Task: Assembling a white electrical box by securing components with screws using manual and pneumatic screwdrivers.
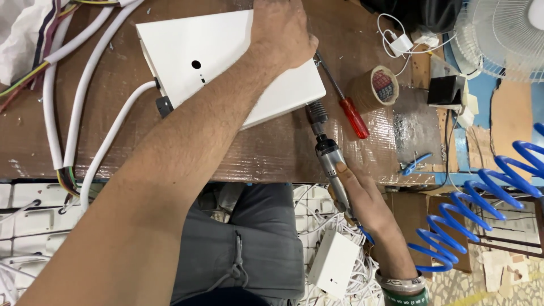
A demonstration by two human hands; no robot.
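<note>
On the brown bench (113,136), upper centre: a white box (226,68), flat, with one round hole in its top and a white cable (107,141) entering its left edge.

Left hand (283,31): palm down on the box's far right corner, fingers curled over the edge, pressing it to the bench.

Right hand (362,198): closed around a metal driver (328,158), thumb laid along the barrel; the tip meets the box's near right edge. A blue coiled hose (481,198) runs off to the right from the tool's rear.

Just right of the box: a red screwdriver (345,105), lying loose, shaft touching the box corner. Beside it, a tape roll (374,88) on edge.

Far right: a white fan (504,34).

Below the bench edge: a second white box (334,263) among loose white wires, near the grey-trousered knees.
</note>
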